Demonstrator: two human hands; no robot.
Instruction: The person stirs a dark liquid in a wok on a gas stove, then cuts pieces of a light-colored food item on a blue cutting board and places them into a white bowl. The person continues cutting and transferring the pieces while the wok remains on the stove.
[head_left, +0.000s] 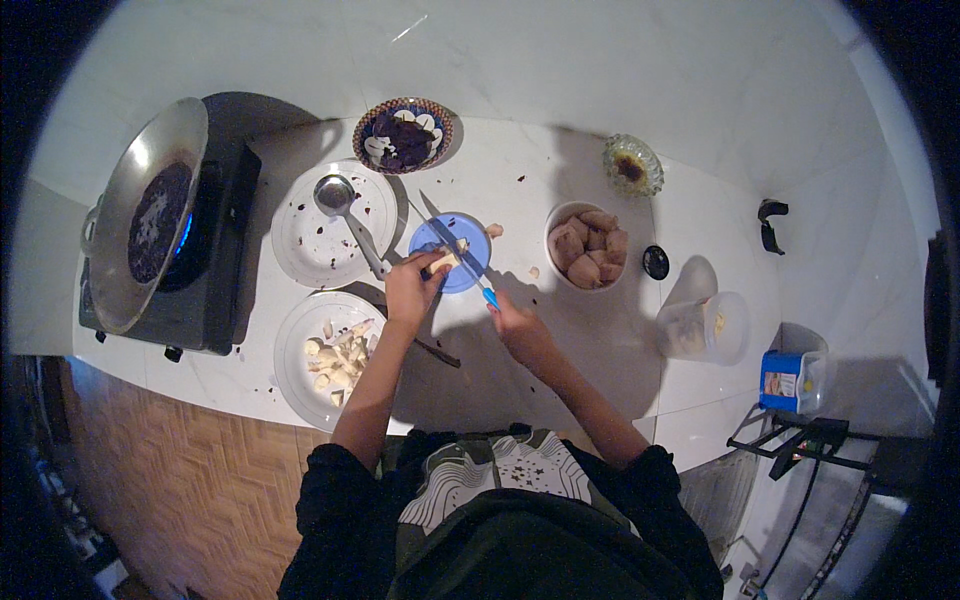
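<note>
My left hand (408, 292) pinches a pale, peeled piece of food (443, 263) against a small round blue board (425, 237). A knife (451, 232) with a blue handle is gripped in my right hand (520, 328), its blade slanting across the board just right of the pale piece. Small cut bits lie by the blade. Close to my left wrist stands a white plate (287, 362) of chopped pale pieces (343, 357). Beyond it, a ladle (334, 194) rests on another white plate (296, 252) scattered with dark flakes, its handle reaching toward my left fingers.
At left, a wok (125, 270) with dark contents sits over a blue flame on a black stove (228, 300). A patterned bowl (362, 160), a bowl of meat-like chunks (552, 262) and a glass dish (652, 180) stand farther back. Plastic tubs (735, 330) are at right.
</note>
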